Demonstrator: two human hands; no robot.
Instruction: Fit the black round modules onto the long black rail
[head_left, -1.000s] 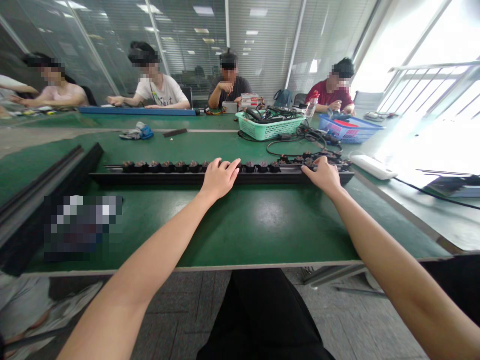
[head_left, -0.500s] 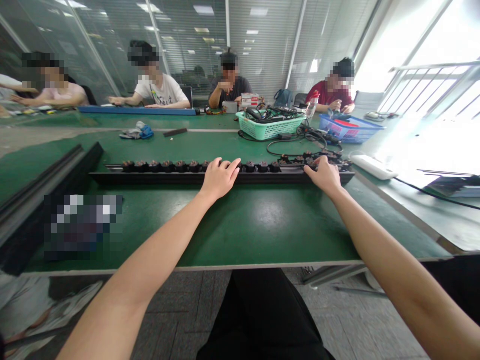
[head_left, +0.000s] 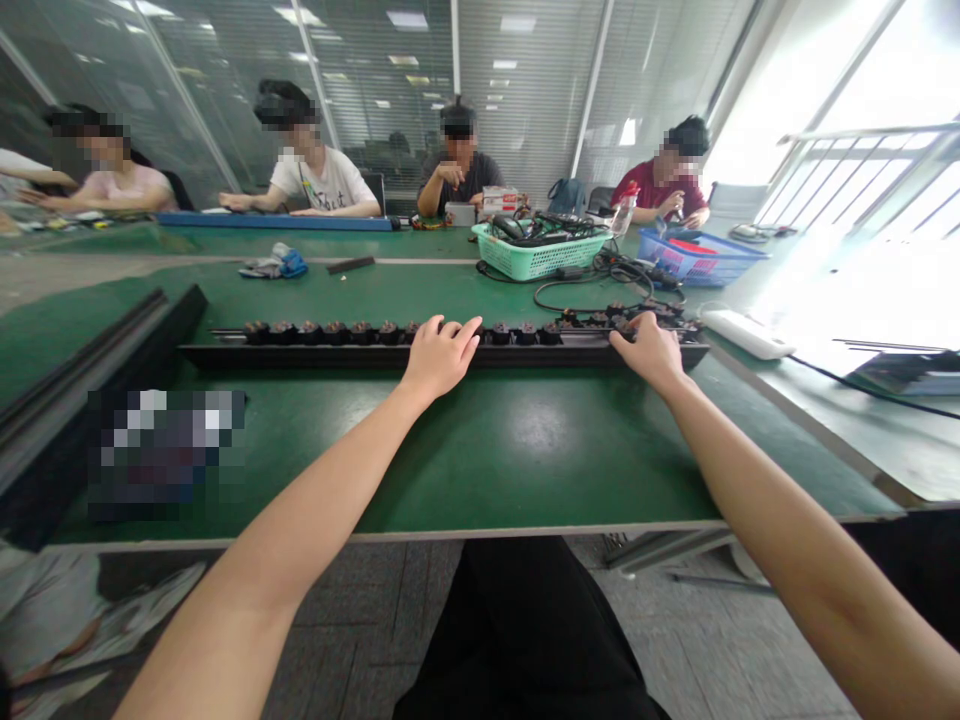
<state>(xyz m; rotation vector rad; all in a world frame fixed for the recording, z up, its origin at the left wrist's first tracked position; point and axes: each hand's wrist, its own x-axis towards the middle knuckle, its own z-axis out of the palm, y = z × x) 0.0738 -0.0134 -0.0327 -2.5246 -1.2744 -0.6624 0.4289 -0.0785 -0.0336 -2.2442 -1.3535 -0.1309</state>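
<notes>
Rail [head_left: 322, 358], lined with small black parts [head_left: 361, 334], is laid across the worktop [head_left: 525, 450]. Left hand [head_left: 439, 358] is loosely curled over them, right hand [head_left: 651, 352] half open near its right end; any grip cannot be told. Parts could be knocked askew by uneven pressure.

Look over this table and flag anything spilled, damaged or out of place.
No spill or damage shows. The untidiest spot is near the right hand: small dark parts lie bunched behind the right end of the long black rail, unlike the neat row further left, and black cables trail loosely beside the green basket.
</notes>
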